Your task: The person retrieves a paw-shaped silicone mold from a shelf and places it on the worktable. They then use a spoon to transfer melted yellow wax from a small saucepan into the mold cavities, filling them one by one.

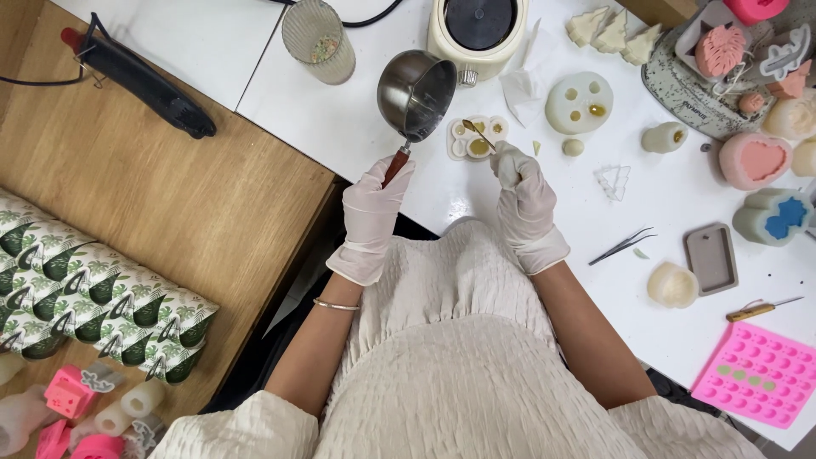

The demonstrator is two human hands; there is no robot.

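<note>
Both forearms reach forward from the body over the white tabletop, elbows tucked in and wrists bent slightly toward each other. The left hand, in a thin white glove, is closed around the reddish-brown wooden handle of a small stainless-steel melting pot, which is tipped so its open mouth faces right and down toward a small cream silicone mould with several round cavities. The right hand, also gloved in white, pinches the stem of a small gold-coloured metal spoon between thumb and fingertips; the spoon's bowl sits just over the mould, near the pot's lip. The mould lies on the tabletop directly ahead of both hands, just below a round cream electric wax warmer. A pair of dark tweezers rests well right of the right wrist.
</note>
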